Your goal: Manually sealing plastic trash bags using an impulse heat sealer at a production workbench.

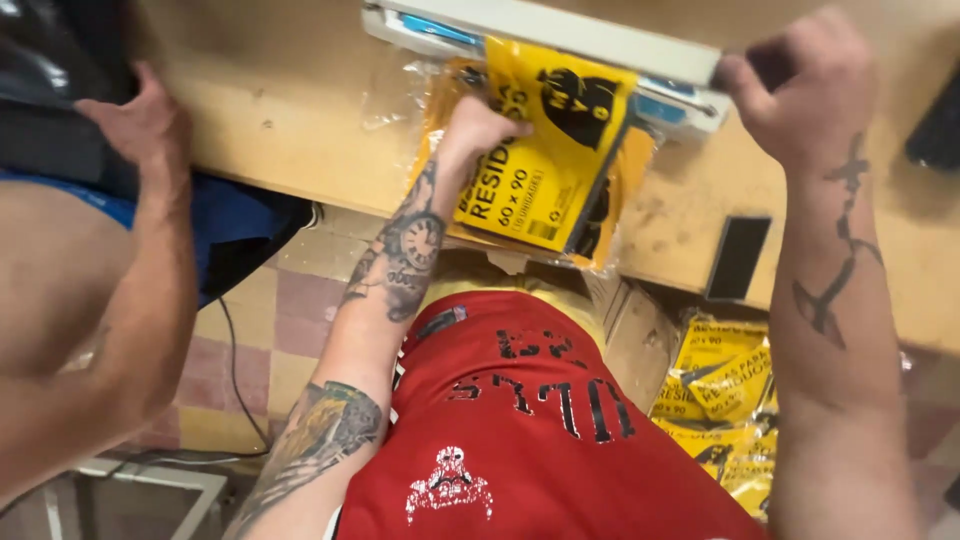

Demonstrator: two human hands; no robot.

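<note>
My left hand point(470, 135) presses a yellow packet in a clear plastic sleeve point(550, 150) flat on the wooden table point(290, 110), its top end tucked under the bar of a white heat sealer point(560, 30). My right hand point(805, 85) grips the right end of the sealer's bar. Both forearms are tattooed. I wear red shorts point(520, 440) with black print.
A co-worker's hand point(145, 120) and arm rest on the table's left edge beside dark bags. A black phone point(738, 257) lies near the front edge. A cardboard box point(640, 335) with several yellow packets point(720, 400) sits under the table. Tiled floor and a cable show at left.
</note>
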